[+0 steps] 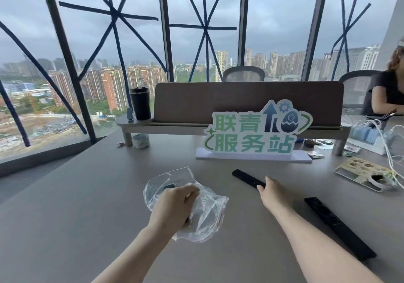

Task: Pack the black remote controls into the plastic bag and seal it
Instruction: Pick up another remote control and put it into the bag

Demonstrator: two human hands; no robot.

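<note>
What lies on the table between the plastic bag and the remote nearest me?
Only the right hand's forearm crosses there; otherwise bare table between plastic bag and near remote, head view.

Soft, even daylight from an overcast grey sky enters through the tall glass window wall [135, 42] ahead. The smooth grey tabletop [87, 206] shows only faint, diffuse shadows and a pale sheen. Wide-angle distortion bends the dark window frames [63, 49] outward toward the edges. The whole picture is slightly soft, blurrier near the corners.
</note>
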